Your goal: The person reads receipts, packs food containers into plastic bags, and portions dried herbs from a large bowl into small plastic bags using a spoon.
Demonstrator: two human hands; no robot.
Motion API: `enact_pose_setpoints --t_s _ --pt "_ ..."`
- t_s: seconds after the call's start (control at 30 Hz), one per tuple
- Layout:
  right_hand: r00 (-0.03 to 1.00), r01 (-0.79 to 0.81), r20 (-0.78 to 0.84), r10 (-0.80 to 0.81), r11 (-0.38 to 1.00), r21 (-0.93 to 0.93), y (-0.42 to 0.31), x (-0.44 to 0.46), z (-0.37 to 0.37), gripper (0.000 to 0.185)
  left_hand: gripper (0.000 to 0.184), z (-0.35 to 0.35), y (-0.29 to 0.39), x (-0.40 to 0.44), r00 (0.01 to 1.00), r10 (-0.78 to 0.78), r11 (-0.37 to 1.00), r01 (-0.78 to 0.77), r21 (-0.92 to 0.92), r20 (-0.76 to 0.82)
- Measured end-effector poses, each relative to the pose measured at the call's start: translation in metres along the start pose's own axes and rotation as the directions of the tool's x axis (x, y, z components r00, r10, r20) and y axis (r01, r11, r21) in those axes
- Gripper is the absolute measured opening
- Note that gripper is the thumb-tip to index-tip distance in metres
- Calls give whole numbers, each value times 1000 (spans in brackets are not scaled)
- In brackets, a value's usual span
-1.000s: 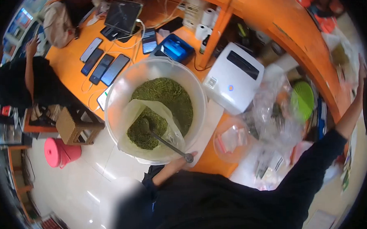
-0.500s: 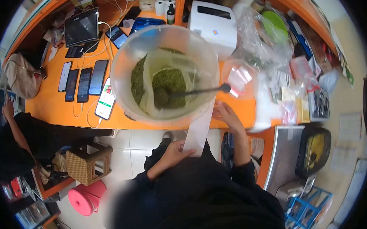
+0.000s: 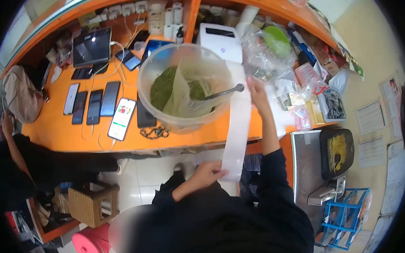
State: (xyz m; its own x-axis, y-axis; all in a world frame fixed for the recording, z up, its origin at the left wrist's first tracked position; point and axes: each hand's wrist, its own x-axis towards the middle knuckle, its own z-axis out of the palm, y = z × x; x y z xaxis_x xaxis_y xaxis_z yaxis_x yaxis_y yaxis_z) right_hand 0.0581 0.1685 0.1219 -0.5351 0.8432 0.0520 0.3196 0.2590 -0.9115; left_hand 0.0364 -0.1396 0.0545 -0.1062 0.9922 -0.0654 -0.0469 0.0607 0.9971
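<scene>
A long white paper strip runs from beside the white printer down over the table edge. My left hand pinches its lower left edge. My right hand is raised at the strip's upper right side, fingers pointing up; whether they grip the paper is unclear. Left of the strip stands a large translucent tub holding green dried leaves and an open plastic bag with more of them. A dark long-handled scoop rests in the bag, its handle reaching over the rim.
Several phones and a tablet lie on the orange table. Plastic bags crowd the right. Another person's arm is at far left. A wicker stool and pink bucket stand on the floor.
The view has swung round. My right hand came from far out at the right to the paper strip. My left hand has moved down from the tub with the strip, and more of the strip shows.
</scene>
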Motion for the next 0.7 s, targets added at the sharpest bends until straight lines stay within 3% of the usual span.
enact_pose_setpoints --t_s 0.03,0.07,0.1,0.13,0.17,0.2,0.27,0.37,0.4,0.47,0.5,0.57,0.6,0.63,0.67,0.7 --pt "991 -133 10 132 991 31 6 0 1 63 25 -3 15 -8 992 -78 997 77 15 99" --pt "947 -319 35 318 936 150 3 -4 9 72 24 -5 8 -15 982 -88 982 57 180 169" --pt "904 -424 183 388 869 255 16 2 11 74 20 -4 16 -22 979 -72 991 49 123 192" --pt "843 -524 337 419 781 339 38 14 17 77 20 -4 9 -25 954 -96 980 40 194 286" --pt "778 -607 486 399 676 418 54 38 20 79 23 1 1 -31 931 -207 976 175 130 302" --pt "766 -636 499 406 595 491 61 49 32 76 27 0 5 -30 904 -265 963 232 138 335" --pt "787 -576 524 326 694 432 31 52 35 69 29 13 0 -29 914 -331 940 340 5 235" --pt "823 -537 402 402 782 318 39 89 54 57 30 21 -13 -22 933 -338 940 341 -5 127" --pt "878 -404 341 337 903 148 35 110 57 53 30 21 -12 -13 935 -343 939 341 40 87" --pt "945 -110 280 172 968 -224 40 126 63 45 31 30 -11 -11 926 -378 921 374 106 13" --pt "971 41 240 -8 990 -135 36 121 63 40 28 41 -15 -10 942 -309 951 310 -13 -133" --pt "914 390 111 -391 920 33 10 126 61 36 28 45 -26 -2 928 -310 944 326 50 -206" --pt "876 461 139 -461 887 38 21 133 61 34 28 55 -29 -3 917 -321 936 346 70 -235" --pt "845 509 159 -510 859 51 44 135 59 32 27 61 -6 8 884 -342 938 339 -67 -320" --pt "788 590 163 -593 804 73 47 154 61 31 27 61 -7 16 874 -323 945 320 -70 -363" --pt "834 485 203 -513 857 174 47 153 54 30 27 68 -7 17 861 -314 948 307 -83 -401"
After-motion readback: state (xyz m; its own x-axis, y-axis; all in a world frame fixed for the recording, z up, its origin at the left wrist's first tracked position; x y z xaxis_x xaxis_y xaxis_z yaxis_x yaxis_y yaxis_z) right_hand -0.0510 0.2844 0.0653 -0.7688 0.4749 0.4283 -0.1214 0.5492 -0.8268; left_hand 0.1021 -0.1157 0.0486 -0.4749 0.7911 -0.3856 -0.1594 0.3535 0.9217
